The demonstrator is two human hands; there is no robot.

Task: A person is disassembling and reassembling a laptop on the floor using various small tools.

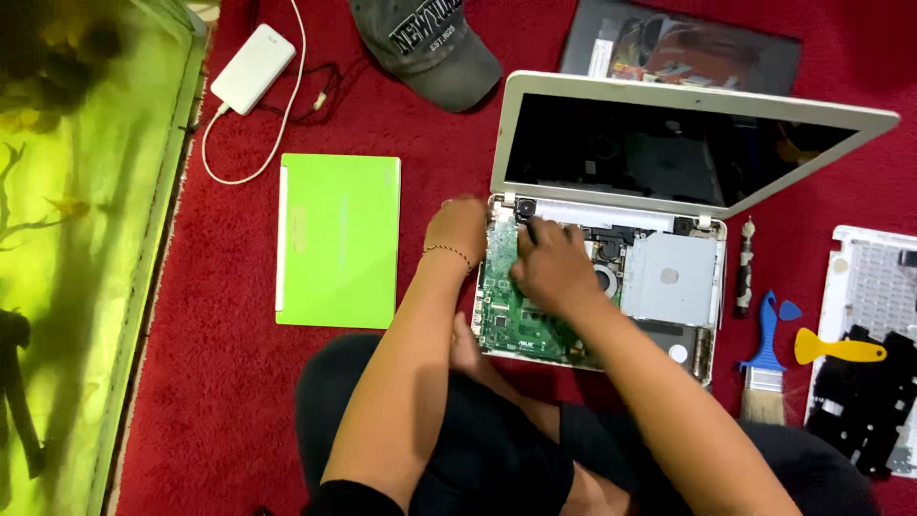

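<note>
Seated cross-legged on a red carpet [229, 382], with an opened white laptop [611, 239] just beyond the knees. Keyboard cover off, green circuit board [506, 315] and silver drive bay [673, 277] laid bare; screen tilted back, dark.

Left hand [457, 229] resting at the far-left corner of the laptop base, beside the hinge, thin bracelet on the wrist. Fingers curled down over the edge; grip hidden from above, so cannot tell whether closed on anything.

Right hand [552, 268] laid over the circuit board, fingers reaching toward the far-left hinge corner, fingertips pressed down near a small dark part. Whether anything pinched there, cannot tell; blurred.

Left of the laptop, well apart: bright green closed notebook computer [339, 239], flat on the carpet. Farther left and far: white power bank [253, 69] with a white cable [287, 124] looping near it. Grey cap [430, 48] at the far edge, and a dark box [678, 48] behind the screen.

Right of the laptop: slim screwdriver [744, 272] lying just beside the base, blue-handled brush [764, 368] nearer, small blue pick [789, 310] beside it, yellow pry tool [841, 349] resting against the removed white keyboard cover [874, 287] with black parts [864, 406] on its near end.

Far left: yellow-green glass tank [76, 239] along the carpet edge.
</note>
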